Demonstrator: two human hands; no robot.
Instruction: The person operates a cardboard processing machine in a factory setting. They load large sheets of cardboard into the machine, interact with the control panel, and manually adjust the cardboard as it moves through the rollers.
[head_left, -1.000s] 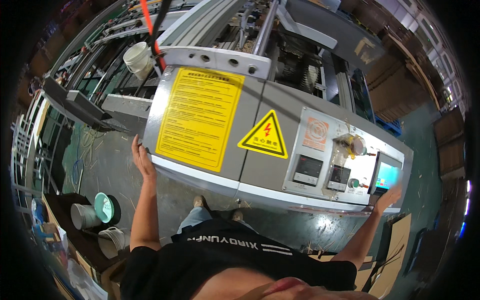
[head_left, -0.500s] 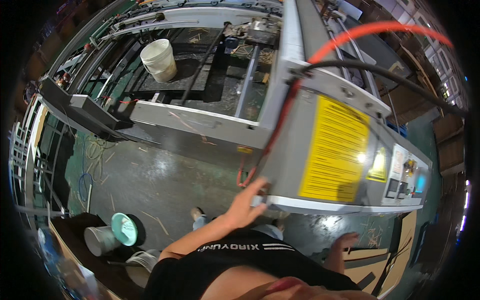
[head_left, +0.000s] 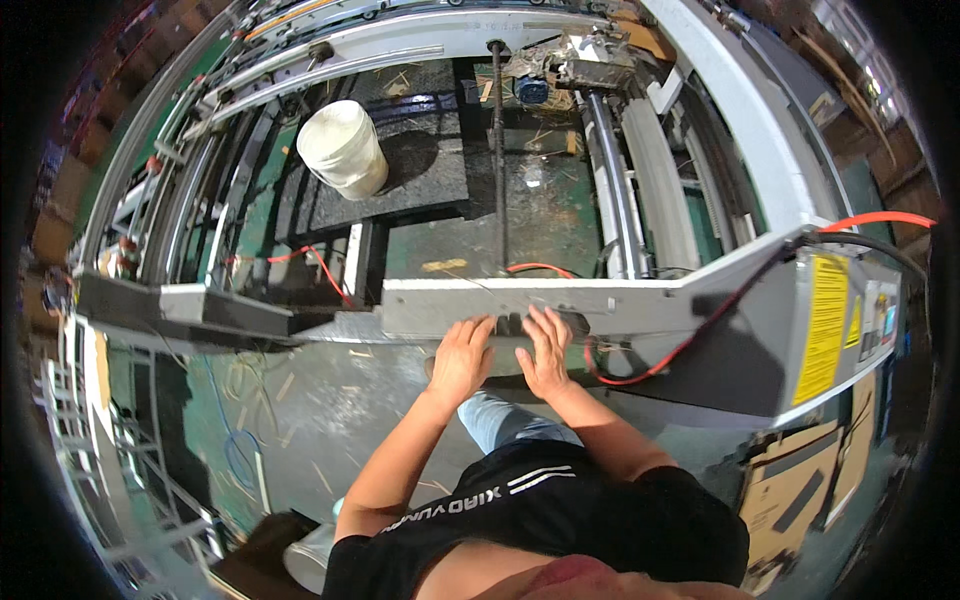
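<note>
My left hand (head_left: 463, 354) is at the front of a grey machine beam (head_left: 430, 305), fingers stretched out, fingertips at its front face. Beside it my right hand (head_left: 545, 352) reaches to the same beam, its fingers spread apart. I cannot tell whether the fingertips press on the metal. Neither hand holds anything that I can see. Between the fingertips a small dark patch (head_left: 510, 325) shows on the beam. Right of my right hand, a red hose (head_left: 640, 379) loops below the beam.
Inside the frame a white bucket (head_left: 343, 148) stands on a dark plate (head_left: 430, 175). A grey control cabinet with a yellow label (head_left: 825, 325) juts out on the right. Cardboard (head_left: 790, 490) lies at lower right; a metal rack (head_left: 130, 440) stands left, near blue tubing (head_left: 240, 458).
I have moved left along the machine, away from the control cabinet. Both hands have come together at the front beam; the right one was low at my side before.
</note>
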